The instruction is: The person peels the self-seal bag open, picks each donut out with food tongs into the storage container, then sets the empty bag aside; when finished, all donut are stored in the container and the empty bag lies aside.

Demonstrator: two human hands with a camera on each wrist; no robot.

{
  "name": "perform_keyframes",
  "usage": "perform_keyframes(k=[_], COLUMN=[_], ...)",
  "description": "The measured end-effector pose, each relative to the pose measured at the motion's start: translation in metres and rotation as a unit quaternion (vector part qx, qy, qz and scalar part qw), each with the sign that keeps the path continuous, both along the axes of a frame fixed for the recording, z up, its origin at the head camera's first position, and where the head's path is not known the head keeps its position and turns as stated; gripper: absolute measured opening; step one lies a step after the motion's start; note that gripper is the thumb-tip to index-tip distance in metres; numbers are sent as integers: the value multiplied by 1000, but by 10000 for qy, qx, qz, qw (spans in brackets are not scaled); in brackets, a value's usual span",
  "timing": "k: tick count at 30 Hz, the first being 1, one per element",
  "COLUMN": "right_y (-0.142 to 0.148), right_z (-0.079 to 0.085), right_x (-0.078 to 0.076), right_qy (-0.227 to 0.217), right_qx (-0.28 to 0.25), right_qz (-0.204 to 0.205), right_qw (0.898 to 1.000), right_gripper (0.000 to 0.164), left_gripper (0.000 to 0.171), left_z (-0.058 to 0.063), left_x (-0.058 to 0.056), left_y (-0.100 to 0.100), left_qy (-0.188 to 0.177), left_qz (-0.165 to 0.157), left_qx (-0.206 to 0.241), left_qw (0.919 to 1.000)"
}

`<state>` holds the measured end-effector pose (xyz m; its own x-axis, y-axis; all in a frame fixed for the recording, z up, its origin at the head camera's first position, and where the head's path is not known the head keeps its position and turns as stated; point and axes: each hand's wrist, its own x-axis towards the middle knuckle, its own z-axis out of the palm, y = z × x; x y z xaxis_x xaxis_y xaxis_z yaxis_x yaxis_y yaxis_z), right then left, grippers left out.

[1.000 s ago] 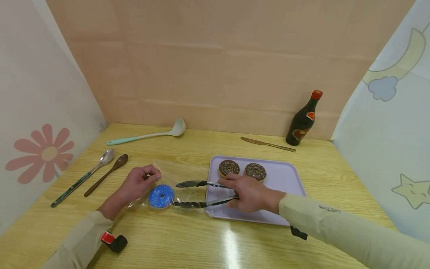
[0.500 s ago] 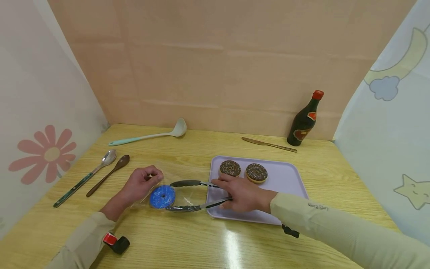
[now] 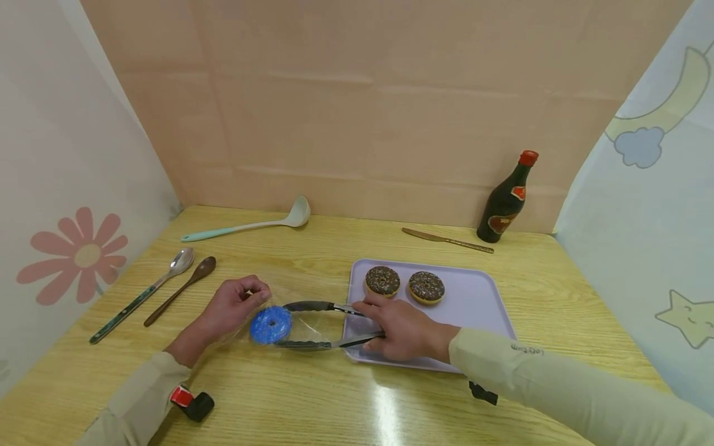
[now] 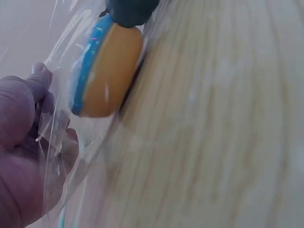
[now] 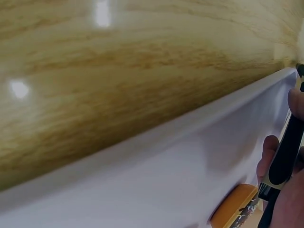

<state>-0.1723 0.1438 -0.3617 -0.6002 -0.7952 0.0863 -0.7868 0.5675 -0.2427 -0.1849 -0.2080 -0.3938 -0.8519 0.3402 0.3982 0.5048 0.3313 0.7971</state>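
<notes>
My left hand (image 3: pixel 233 308) pinches the edge of a clear plastic bag (image 3: pixel 313 323) between thumb and fingers. Inside the bag is a blue-iced donut (image 3: pixel 271 324); in the left wrist view the donut (image 4: pixel 110 71) shows its tan side, tilted, with a dark tong tip (image 4: pixel 132 10) against it. My right hand (image 3: pixel 403 328) grips black-and-silver tongs (image 3: pixel 312 345) above the purple tray (image 3: pixel 474 310). The tong tips reach into the bag, one on each side of the donut's right half. Two chocolate donuts with sprinkles, a left one (image 3: pixel 382 280) and a right one (image 3: pixel 426 287), lie on the tray.
To the left lie a metal spoon (image 3: pixel 181 261) with a green handle and a wooden spoon (image 3: pixel 203 267). A ladle (image 3: pixel 297 212) rests along the back. A gold-coloured knife (image 3: pixel 446 239) and a dark bottle (image 3: pixel 504 201) with a red cap are behind the tray.
The right hand has moved the tongs left, so their tips now flank the blue donut instead of stopping at its right edge. The left hand has hardly moved.
</notes>
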Motion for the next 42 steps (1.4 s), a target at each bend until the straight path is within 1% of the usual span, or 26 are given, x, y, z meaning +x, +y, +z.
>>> perform_keyframes(k=[6, 10, 16, 22, 24, 29, 36, 42], right_y=[13, 27, 56, 89, 99, 123, 155, 186], right_z=[1, 2, 1, -2, -3, -1, 6, 4], right_x=[8, 14, 29, 47, 53, 66, 83, 90], right_qy=[-156, -79, 188, 305, 367, 606, 961, 1298], right_qx=[6, -41, -379, -810, -965, -1208, -1217, -1276], right_qz=[-486, -760, -1025, -1186, -1266, -1558, -2031, -2329], right_qw=[9987, 9971, 9938, 9892, 9866, 9785, 9668, 9553], right_gripper=[67, 67, 65, 61, 61, 59, 61, 64], left_gripper=[12, 11, 9, 7, 6, 5, 5, 8], left_z=[0, 1, 0, -2, -2, 0, 0, -1], left_x=[-2, -2, -2, -3, -3, -3, -4, -5], left_y=[0, -2, -4, -9, -12, -17, -22, -28], left_qy=[-92, -97, -15, 174, 276, 455, 551, 696], left_qz=[337, 383, 485, 795, 881, 933, 945, 931], left_qx=[-385, -456, -520, -771, -820, -855, -992, -1083], left_qw=[9987, 9982, 9975, 9937, 9924, 9909, 9890, 9873])
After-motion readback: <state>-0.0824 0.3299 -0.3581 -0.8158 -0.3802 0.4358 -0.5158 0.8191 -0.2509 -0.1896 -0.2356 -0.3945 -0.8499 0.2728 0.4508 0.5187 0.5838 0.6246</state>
